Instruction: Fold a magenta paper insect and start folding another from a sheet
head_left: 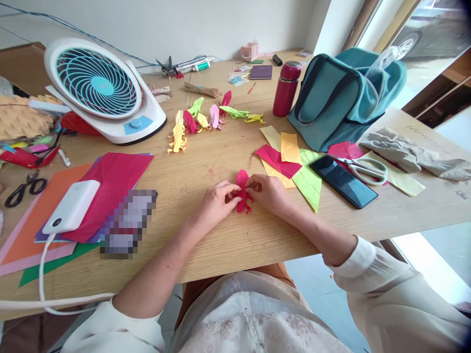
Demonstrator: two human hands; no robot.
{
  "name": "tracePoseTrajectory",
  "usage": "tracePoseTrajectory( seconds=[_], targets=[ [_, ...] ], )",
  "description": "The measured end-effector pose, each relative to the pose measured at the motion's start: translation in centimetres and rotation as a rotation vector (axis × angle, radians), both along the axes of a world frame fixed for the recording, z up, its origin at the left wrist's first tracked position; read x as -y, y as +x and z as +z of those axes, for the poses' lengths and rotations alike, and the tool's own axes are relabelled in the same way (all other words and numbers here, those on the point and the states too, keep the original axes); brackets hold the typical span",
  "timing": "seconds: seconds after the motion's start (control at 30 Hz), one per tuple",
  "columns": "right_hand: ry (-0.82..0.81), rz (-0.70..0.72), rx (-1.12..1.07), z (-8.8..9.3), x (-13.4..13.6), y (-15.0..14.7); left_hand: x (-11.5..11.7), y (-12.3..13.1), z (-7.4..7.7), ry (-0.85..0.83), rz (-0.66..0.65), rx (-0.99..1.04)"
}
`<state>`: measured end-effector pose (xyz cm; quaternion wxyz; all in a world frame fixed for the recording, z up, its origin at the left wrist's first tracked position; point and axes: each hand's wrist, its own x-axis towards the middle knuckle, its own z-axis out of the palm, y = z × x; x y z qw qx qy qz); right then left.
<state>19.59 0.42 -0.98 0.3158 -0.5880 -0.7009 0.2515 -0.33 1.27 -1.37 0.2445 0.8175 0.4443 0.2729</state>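
A small pink-red folded paper figure [243, 192] lies on the wooden table [228, 240] near its front edge. My left hand [218, 201] pinches the figure's left side with closed fingers. On the other side my right hand [268, 192] pinches its upper right part. Both wrists rest on the table. Beyond them, several finished folded paper figures [206, 117] in yellow, green and pink stand in a loose row.
Loose coloured paper squares [290, 164], a black phone [343, 180] and white-handled scissors [364, 167] lie to the right. A teal bag [342, 95] and red flask [286, 88] stand behind. Left are a fan [99, 88], paper stack [110, 189], white power bank [71, 206] and black scissors [24, 189].
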Motion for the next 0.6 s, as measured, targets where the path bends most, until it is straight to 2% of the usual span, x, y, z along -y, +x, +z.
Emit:
tracePoseTrajectory(
  seconds=[0.6],
  targets=[
    [0.073,0.043,0.005,-0.66,-0.11,0.09,0.11,0.26,0.18,0.041,-0.011,-0.032]
  ],
)
